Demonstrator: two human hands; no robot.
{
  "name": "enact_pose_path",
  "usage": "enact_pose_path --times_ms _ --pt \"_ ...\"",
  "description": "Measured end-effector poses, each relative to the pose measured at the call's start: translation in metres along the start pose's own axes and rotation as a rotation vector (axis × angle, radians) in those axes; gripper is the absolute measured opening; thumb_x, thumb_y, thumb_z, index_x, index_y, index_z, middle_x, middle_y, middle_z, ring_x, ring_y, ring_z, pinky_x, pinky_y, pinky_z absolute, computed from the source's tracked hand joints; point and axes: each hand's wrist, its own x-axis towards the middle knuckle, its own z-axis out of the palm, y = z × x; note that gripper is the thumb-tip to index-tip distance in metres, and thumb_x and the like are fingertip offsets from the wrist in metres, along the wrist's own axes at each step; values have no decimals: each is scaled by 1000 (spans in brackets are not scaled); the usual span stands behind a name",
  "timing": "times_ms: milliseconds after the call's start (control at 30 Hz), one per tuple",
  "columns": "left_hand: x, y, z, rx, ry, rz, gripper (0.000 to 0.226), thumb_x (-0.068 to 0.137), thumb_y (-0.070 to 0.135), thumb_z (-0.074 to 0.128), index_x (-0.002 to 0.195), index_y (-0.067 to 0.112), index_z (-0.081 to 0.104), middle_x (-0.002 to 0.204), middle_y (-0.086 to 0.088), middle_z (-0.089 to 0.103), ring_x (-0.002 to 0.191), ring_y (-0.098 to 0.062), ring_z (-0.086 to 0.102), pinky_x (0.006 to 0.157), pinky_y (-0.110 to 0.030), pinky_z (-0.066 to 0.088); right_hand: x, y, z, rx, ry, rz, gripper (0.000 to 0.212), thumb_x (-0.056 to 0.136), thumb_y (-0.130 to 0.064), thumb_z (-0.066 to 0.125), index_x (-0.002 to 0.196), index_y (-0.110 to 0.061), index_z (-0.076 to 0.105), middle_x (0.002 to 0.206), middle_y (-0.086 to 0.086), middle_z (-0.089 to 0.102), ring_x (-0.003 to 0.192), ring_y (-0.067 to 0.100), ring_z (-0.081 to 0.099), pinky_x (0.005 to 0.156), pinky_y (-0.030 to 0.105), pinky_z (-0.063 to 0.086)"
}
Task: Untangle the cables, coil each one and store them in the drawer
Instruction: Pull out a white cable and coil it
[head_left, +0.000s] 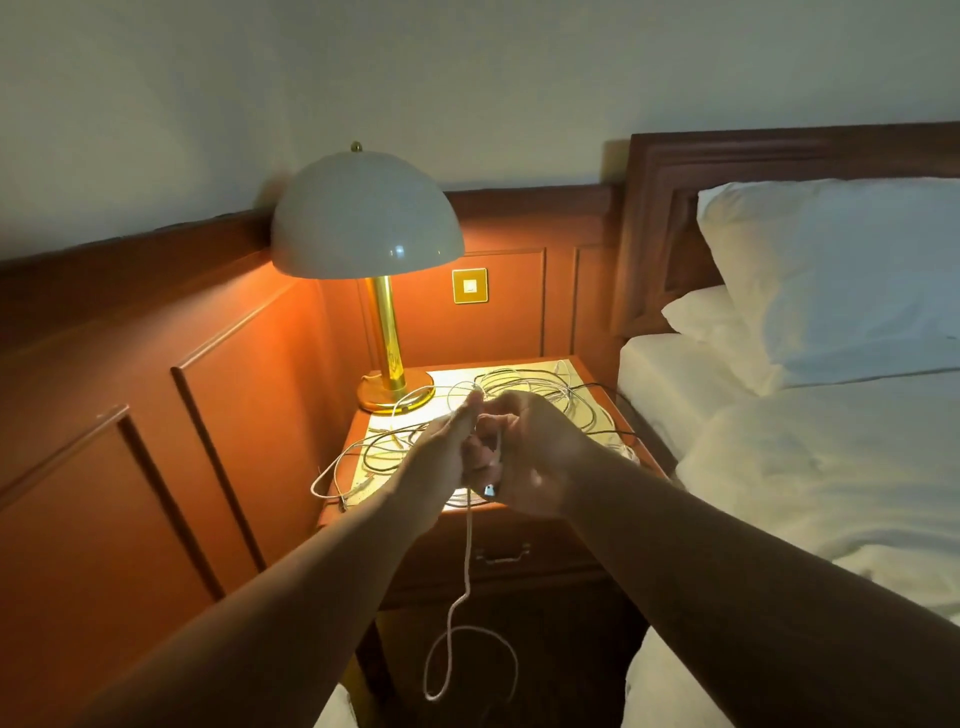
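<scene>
A tangle of white and dark cables (524, 395) lies spread over the top of the wooden nightstand (587, 370). Both my hands are held together above its front edge. My left hand (447, 447) pinches a white cable (468, 561) near its upper end. My right hand (524, 452) curls round the same cable just beside it, with a small connector showing at its heel. From my hands the white cable hangs down in front of the shut drawer (501, 553) and ends in a loose loop near the floor.
A lit lamp (366, 218) with a white dome shade and brass stem stands at the nightstand's back left. A bed with white sheets and pillows (831, 280) is close on the right. Wood panelling runs along the left wall. A brass wall switch (469, 285) sits behind the nightstand.
</scene>
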Motion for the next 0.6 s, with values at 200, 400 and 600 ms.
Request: enact_pose_path --times_ms 200,400,600 --pt "-1 -26 2 -158 -7 -172 55 104 43 49 132 -5 52 86 5 65 66 -1 66 54 -18 52 25 4 -21 80 -93 100 4 87 -15 43 86 -13 46 68 4 40 56 14 40 51 26 37" --pt "-38 -2 13 -349 -100 -282 30 107 28 39 100 6 58 61 6 58 50 -7 56 48 -21 46 43 -5 -38 192 -282 -95 27 102 -22 40 92 -7 61 85 8 64 79 20 62 75 30 44" --pt "-52 -15 14 -14 -282 -247 22 105 25 47 116 42 57 80 7 57 72 -15 56 70 -28 49 77 14 -87 -625 -4 -620 24 104 -21 41 97 -8 61 97 12 67 95 25 68 90 38 52"
